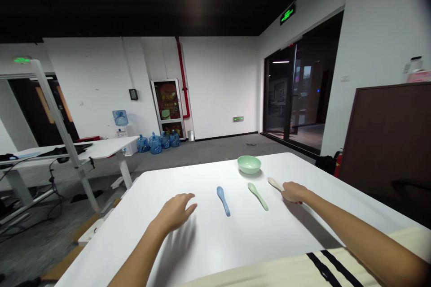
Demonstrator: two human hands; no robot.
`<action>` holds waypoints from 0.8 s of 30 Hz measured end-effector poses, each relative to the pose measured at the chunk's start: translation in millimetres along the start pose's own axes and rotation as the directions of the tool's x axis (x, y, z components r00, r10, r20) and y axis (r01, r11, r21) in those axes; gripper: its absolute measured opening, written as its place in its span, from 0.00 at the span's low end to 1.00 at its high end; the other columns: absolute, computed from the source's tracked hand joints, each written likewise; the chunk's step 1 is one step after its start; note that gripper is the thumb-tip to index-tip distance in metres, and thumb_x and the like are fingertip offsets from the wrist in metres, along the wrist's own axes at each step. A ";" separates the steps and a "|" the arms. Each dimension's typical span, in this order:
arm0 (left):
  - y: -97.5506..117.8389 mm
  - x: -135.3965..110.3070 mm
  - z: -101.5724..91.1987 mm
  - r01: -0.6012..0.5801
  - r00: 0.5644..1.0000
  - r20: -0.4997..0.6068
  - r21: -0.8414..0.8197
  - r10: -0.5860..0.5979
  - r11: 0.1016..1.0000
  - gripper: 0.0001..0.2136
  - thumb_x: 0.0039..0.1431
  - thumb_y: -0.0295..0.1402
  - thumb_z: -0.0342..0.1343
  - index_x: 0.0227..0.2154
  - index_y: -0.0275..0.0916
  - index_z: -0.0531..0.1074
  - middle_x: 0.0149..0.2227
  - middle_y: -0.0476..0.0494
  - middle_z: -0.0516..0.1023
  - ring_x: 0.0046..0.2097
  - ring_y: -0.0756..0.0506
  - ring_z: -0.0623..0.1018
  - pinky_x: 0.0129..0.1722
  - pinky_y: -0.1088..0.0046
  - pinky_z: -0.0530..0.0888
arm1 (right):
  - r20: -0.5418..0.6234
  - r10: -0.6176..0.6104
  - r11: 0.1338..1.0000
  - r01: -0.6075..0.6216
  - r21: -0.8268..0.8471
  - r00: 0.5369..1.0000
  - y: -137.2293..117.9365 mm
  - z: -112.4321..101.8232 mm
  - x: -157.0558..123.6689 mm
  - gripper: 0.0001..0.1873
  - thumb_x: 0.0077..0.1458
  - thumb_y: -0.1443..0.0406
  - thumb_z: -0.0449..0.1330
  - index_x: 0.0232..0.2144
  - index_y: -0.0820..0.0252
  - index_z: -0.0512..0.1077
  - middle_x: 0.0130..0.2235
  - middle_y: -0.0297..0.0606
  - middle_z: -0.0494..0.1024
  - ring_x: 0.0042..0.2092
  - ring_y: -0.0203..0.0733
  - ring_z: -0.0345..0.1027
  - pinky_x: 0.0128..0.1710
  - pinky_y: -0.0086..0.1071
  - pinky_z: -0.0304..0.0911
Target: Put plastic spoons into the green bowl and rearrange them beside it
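Observation:
My right hand (293,192) is closed on the handle of a cream spoon (274,183), whose bowl end points away to the left. Left of it a light green spoon (258,197) lies on the white table (208,237). A blue spoon (223,201) lies further left, nearest to my left hand (177,211). That hand hovers over the table with thumb and fingers apart, holding nothing. Behind the spoons stands a green bowl (249,165), upright; no spoon shows in it.
The table's far edge lies just behind the bowl. On the left is another white table (111,144) with a metal post (60,121) in front. Several blue water jugs (155,143) stand on the floor by the far wall. A brown partition (387,143) rises at right.

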State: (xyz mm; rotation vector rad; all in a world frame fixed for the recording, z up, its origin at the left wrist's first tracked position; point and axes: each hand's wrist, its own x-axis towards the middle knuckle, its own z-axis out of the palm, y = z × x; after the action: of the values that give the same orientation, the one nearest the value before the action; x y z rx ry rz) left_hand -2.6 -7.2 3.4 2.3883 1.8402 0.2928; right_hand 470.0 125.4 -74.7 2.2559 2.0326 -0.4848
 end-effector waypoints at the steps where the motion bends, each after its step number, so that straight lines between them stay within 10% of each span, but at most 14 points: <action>1: 0.4 -0.3 -0.5 0.003 1.000 0.000 0.001 -0.003 1.000 0.26 0.63 0.51 0.42 0.57 0.44 0.68 0.57 0.41 0.73 0.58 0.37 0.71 0.54 0.60 0.68 | 0.000 0.000 1.000 0.000 -0.008 1.000 0.1 -0.8 -0.5 0.13 0.55 0.62 0.53 0.34 0.67 0.71 0.27 0.45 0.76 0.23 0.43 0.71 0.26 0.34 0.63; 16: 3.8 -3.0 -3.1 -0.008 1.000 0.002 0.010 0.008 1.000 0.24 0.64 0.48 0.43 0.57 0.42 0.68 0.57 0.39 0.74 0.57 0.37 0.72 0.54 0.60 0.68 | -0.297 -0.116 0.993 0.100 -0.069 0.948 -39.3 -49.5 -36.2 0.36 0.56 0.44 0.50 0.55 0.65 0.64 0.53 0.56 0.72 0.50 0.59 0.69 0.43 0.44 0.63; 24: 1.3 -2.1 0.3 -0.019 1.000 -0.016 0.000 0.019 1.000 0.24 0.63 0.48 0.43 0.56 0.43 0.68 0.57 0.40 0.74 0.57 0.38 0.72 0.54 0.61 0.68 | -0.401 -0.304 0.952 0.296 -0.084 0.864 -49.5 -28.2 -60.6 0.39 0.58 0.44 0.48 0.65 0.59 0.54 0.67 0.52 0.54 0.62 0.58 0.58 0.55 0.45 0.59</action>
State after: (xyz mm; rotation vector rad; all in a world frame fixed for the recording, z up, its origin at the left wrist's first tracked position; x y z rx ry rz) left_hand -1.8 -9.6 3.2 2.4114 1.8248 0.3153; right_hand 422.2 80.7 -23.4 2.1781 2.5957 0.0092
